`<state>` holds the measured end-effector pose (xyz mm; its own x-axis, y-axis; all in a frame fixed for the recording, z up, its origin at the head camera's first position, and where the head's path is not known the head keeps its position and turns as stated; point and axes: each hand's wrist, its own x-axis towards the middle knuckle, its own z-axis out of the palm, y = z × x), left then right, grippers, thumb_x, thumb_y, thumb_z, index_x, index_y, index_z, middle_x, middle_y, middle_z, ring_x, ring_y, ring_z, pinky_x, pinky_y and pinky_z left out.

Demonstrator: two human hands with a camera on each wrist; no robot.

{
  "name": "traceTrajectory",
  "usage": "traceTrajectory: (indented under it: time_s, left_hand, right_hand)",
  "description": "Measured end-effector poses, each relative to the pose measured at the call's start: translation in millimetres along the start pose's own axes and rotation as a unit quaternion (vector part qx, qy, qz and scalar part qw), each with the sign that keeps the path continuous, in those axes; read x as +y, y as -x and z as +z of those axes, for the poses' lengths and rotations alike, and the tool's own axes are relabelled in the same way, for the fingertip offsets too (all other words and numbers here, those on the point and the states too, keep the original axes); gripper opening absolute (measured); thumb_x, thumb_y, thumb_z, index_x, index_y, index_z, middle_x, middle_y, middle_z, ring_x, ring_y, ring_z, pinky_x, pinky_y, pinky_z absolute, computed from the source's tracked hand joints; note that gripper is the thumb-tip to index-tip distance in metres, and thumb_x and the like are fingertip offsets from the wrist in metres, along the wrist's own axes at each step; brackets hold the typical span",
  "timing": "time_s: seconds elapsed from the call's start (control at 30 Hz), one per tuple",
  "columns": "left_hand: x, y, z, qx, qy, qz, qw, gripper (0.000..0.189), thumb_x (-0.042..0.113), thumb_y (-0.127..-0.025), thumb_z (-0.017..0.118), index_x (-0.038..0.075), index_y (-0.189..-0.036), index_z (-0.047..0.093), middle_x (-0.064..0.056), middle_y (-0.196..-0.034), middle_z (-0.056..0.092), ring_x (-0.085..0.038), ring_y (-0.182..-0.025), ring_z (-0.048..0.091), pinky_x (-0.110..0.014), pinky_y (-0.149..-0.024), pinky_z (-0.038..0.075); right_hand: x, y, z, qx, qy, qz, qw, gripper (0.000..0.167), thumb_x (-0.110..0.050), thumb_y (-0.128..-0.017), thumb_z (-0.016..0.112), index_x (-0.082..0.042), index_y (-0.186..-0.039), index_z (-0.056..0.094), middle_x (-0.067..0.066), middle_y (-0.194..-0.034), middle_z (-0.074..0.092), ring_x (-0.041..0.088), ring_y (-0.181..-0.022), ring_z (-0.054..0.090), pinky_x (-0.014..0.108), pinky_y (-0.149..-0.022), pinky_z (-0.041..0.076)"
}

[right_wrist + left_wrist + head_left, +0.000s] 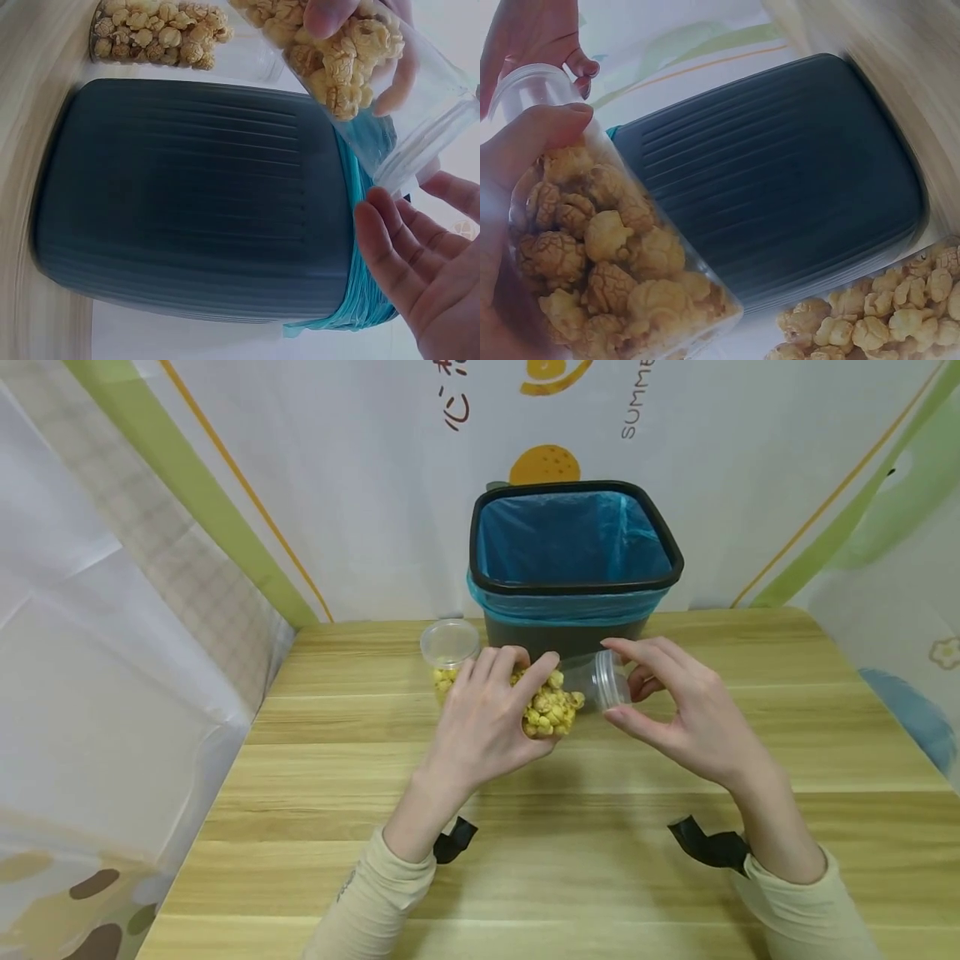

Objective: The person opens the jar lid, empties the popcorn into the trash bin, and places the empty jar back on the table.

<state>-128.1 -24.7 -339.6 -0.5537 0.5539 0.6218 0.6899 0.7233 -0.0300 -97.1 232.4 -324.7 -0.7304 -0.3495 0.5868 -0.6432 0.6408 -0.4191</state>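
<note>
My left hand grips a clear plastic jar of yellow-brown popcorn, tipped on its side with its capped end toward the right. The popcorn sits at the base end, leaving the neck part bare. At that end, the thumb and fingers of my right hand span the clear lid, thumb below and index finger above. In the right wrist view, its fingertips are right at the lid's rim. A second clear jar of popcorn stands upright left of my left hand, partly hidden by it.
A dark bin lined with a blue bag stands at the back of the wooden table, directly behind the held jar. Behind it hangs a printed white curtain.
</note>
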Motion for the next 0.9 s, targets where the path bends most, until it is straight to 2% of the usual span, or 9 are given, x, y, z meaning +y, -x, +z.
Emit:
traceTrajectory:
  time_s: [0.2,0.33,0.5,0.7,0.9]
  left_hand:
    - [-0.1,-0.1,-1.0,-0.001,-0.008,0.006,1.0000,0.082,0.054,-0.070,0.084,0.023,-0.138,0.051,-0.006,-0.117,0.059,-0.024,-0.098,0.055,-0.037,-0.082,0.049]
    - [-0.9,-0.1,-1.9,-0.012,0.004,0.003,0.9999,0.085,0.056,-0.069,0.085,0.023,-0.139,0.052,-0.005,-0.117,0.060,-0.023,-0.099,0.055,-0.036,-0.081,0.048]
    - [-2.5,0.3,-4.2,-0.027,0.026,-0.007,0.9993,0.086,0.054,-0.068,0.087,0.024,-0.140,0.052,-0.005,-0.118,0.060,-0.022,-0.101,0.055,-0.036,-0.084,0.049]
    - [-4.1,0.9,-5.6,-0.025,0.024,-0.012,0.9993,0.086,0.054,-0.069,0.087,0.024,-0.141,0.052,-0.005,-0.118,0.060,-0.023,-0.101,0.055,-0.036,-0.084,0.049]
    - [-5.3,0.6,-5.4,-0.023,0.006,-0.012,0.9996,0.082,0.052,-0.070,0.086,0.025,-0.140,0.052,-0.005,-0.118,0.060,-0.023,-0.102,0.055,-0.037,-0.086,0.050]
  right_hand:
    - [0.8,0.4,-0.2,-0.005,-0.005,-0.005,1.0000,0.070,-0.009,-0.079,0.087,-0.011,-0.144,0.058,0.002,-0.112,0.065,0.005,-0.083,0.062,0.007,-0.084,0.049]
    - [0.7,0.6,-0.5,-0.009,-0.016,-0.014,0.9997,0.075,-0.008,-0.076,0.089,-0.010,-0.144,0.058,0.004,-0.119,0.065,0.007,-0.086,0.063,0.007,-0.085,0.049]
    - [-0.8,-0.4,-0.2,-0.011,-0.031,-0.032,0.9990,0.078,-0.007,-0.074,0.090,-0.010,-0.145,0.057,0.007,-0.131,0.062,0.008,-0.095,0.062,0.007,-0.088,0.049]
    - [-2.0,-2.1,-0.5,-0.022,-0.035,-0.045,0.9981,0.083,-0.004,-0.073,0.088,-0.010,-0.148,0.054,0.008,-0.140,0.058,0.012,-0.110,0.060,0.008,-0.092,0.048]
    - [-3.5,-2.7,-2.5,-0.043,-0.020,-0.029,0.9985,0.090,-0.005,-0.075,0.088,-0.013,-0.155,0.045,0.007,-0.145,0.057,0.014,-0.115,0.061,0.009,-0.093,0.050]
